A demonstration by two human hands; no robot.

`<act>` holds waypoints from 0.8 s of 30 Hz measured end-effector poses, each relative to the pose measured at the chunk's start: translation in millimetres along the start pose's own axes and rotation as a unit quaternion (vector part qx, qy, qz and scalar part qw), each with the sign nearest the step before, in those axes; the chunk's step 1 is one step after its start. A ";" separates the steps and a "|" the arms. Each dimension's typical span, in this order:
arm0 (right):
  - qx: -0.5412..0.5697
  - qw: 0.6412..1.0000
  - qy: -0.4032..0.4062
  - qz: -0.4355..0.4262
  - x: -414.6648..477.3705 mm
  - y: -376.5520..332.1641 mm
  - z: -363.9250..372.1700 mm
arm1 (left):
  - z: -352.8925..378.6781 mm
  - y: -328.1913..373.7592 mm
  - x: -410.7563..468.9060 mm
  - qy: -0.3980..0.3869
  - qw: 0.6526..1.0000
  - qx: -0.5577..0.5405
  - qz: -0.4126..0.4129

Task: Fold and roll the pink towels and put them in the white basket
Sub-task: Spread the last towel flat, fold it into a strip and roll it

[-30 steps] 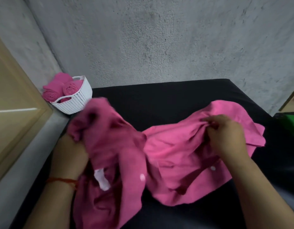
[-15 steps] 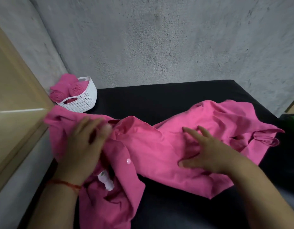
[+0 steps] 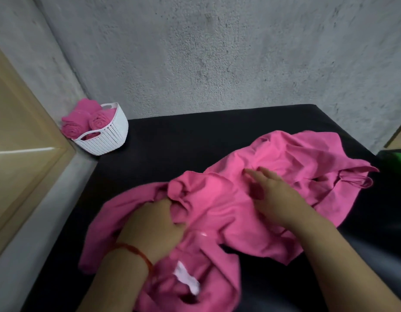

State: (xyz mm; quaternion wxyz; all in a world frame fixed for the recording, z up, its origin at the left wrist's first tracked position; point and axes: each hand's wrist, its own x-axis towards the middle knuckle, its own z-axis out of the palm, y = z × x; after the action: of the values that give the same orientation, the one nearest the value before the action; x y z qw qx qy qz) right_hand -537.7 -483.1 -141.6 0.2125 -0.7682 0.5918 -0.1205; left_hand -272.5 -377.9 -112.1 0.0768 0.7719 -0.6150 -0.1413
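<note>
We are working on one loose pink towel (image 3: 217, 199), which is lying crumpled across the black surface (image 3: 195, 143) from the lower centre of the frame out to the right. It is not yet folded at all. Our left hand (image 3: 152, 226) is sitting low and left of centre with its fingers tucked into a bunch of the cloth. The hand is blurred, so we are only judging that it is gripping that fold rather than just resting on it. Holding there is probably giving us an anchor, or a way to hunt for an edge. The white label (image 3: 186, 278) is showing just below the wrist, which suggests a hem is near.

Our right hand (image 3: 273, 197) is lying open on the towel right of centre, with straight fingers (image 3: 258, 174) pressing flat and holding nothing. We take it to be pinning and smoothing the far half so the cloth is not sliding while the left hand is pulling.

The white basket (image 3: 109, 136) is standing in the upper left of the frame, well apart from the hands, tucked against the wall corner. Rolled pink towels (image 3: 77, 127) are already stacked in it, ends facing us. The towel needs spreading flat before any folding can start.
</note>
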 end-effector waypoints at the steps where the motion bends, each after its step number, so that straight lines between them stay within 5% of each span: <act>1: 0.011 0.999 0.031 0.008 0.4 4.0 -3.8 | -1.7 11.9 -9.9 -0.030 0.999 0.008 0.017; 5: 0.074 0.992 0.099 0.033 -5.5 15.8 -32.0 | -31.8 56.5 -52.8 -0.237 0.964 -0.046 0.112; 7: 0.082 0.990 0.099 0.064 -11.8 17.8 -46.0 | -45.6 70.3 -62.9 -0.268 0.944 -0.127 0.141; 9: 0.079 0.988 0.092 0.095 -14.8 20.9 -50.6 | -46.8 72.4 -58.6 -0.201 0.944 -0.210 0.154; 14: -0.014 0.982 0.046 0.182 -9.7 35.2 -46.4 | -11.8 56.2 -27.5 0.014 0.966 -0.214 0.147; 18: -0.022 0.961 0.001 0.276 -4.5 64.1 -38.0 | 4.7 64.9 -10.7 0.059 0.959 -0.222 0.164; 24: 0.002 0.970 -0.004 0.242 -3.2 72.7 -34.6 | 15.0 134.0 47.9 0.048 0.947 -0.187 0.255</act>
State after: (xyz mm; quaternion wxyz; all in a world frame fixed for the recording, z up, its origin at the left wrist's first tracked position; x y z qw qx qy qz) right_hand -616.1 -501.6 -145.1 0.2395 -0.6022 0.7589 -0.0632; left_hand -391.7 -454.7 -93.0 0.2824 0.5668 -0.7497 -0.1921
